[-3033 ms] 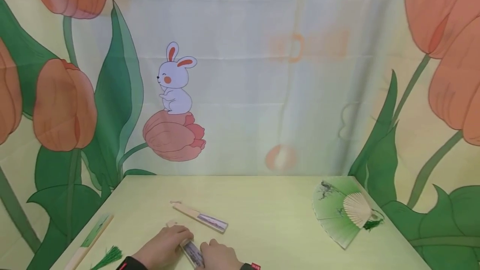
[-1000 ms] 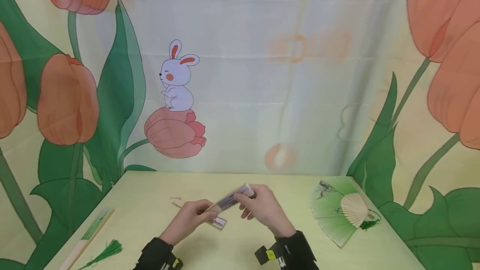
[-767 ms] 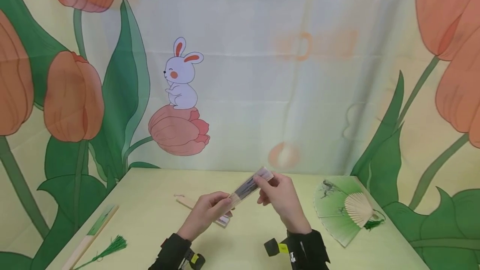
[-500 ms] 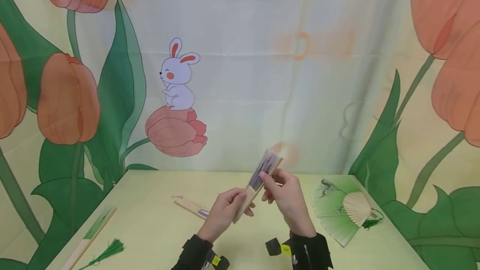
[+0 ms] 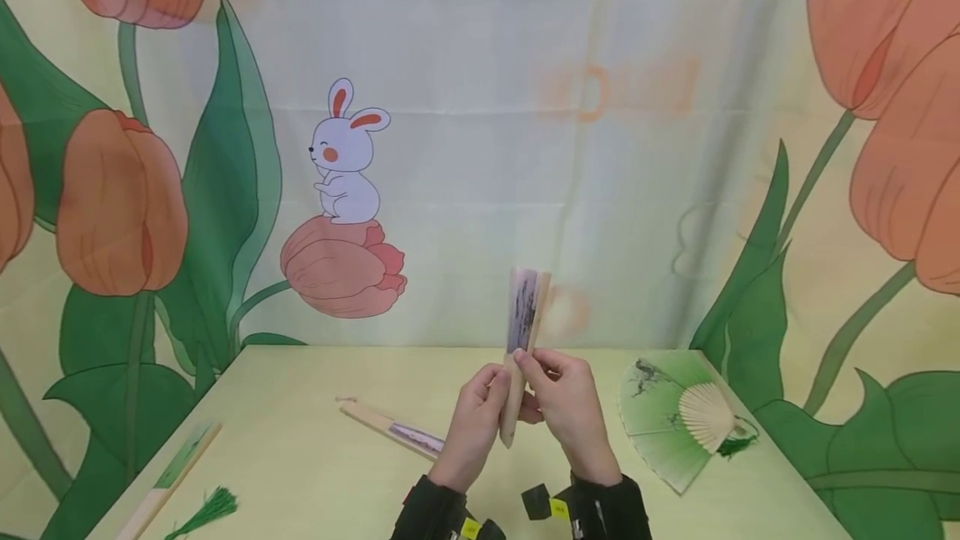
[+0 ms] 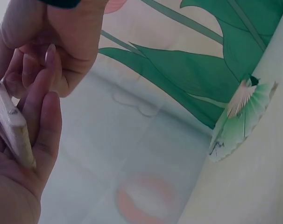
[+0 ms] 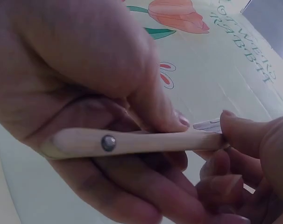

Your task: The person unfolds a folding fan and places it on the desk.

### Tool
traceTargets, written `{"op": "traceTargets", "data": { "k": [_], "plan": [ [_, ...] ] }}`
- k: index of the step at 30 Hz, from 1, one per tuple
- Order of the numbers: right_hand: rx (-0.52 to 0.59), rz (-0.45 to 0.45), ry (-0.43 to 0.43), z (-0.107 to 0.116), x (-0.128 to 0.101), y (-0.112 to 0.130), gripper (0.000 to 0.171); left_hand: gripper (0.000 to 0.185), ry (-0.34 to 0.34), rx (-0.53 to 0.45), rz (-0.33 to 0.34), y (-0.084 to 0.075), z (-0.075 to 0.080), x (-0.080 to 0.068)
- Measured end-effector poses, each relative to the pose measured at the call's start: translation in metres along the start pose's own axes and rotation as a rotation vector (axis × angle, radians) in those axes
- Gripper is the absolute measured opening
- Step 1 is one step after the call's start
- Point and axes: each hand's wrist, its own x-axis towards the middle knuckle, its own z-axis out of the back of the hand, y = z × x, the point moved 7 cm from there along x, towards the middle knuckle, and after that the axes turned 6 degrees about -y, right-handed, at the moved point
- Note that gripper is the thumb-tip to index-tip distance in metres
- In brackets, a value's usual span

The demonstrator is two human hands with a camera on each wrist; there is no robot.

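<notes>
A folding fan (image 5: 522,311) with a purple-grey print stands nearly upright above the table, slightly spread at its top. My left hand (image 5: 474,411) holds its lower wooden end. My right hand (image 5: 573,402) pinches the ribs just above, thumb toward me. In the right wrist view, the left hand (image 7: 99,51) has the rivet end of the fan's sticks (image 7: 151,143) across its palm, and the right hand (image 7: 253,158) meets it at the other end. The left wrist view shows the fan's end (image 6: 13,128) in the left hand (image 6: 20,186), beside the right hand (image 6: 62,42).
A closed fan with a similar print (image 5: 386,426) lies behind the left forearm. At the left edge is a closed green fan (image 5: 168,477) with a green tassel (image 5: 210,511). A spread green fan (image 5: 663,419) lies at the right. A printed curtain (image 5: 465,148) hangs behind the table.
Both hands have lifted the fan from the table, brought it to the right, and turned it upright. Its top has parted slightly. The other fans stay where they were.
</notes>
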Motion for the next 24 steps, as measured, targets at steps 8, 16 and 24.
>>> {"op": "traceTargets", "data": {
  "k": [8, 16, 24],
  "plan": [
    [0.046, -0.011, -0.027, 0.006, 0.002, -0.008, 0.027, 0.042, 0.022, 0.09, -0.007, -0.004, 0.004, -0.002],
    [0.108, -0.046, -0.04, 0.009, 0.004, -0.013, 0.022, 0.035, 0.002, 0.307, -0.015, -0.017, 0.02, -0.003],
    [0.102, -0.068, -0.036, 0.012, 0.006, -0.014, 0.023, 0.028, -0.016, 0.3, -0.011, -0.02, 0.024, -0.001]
  ]
}}
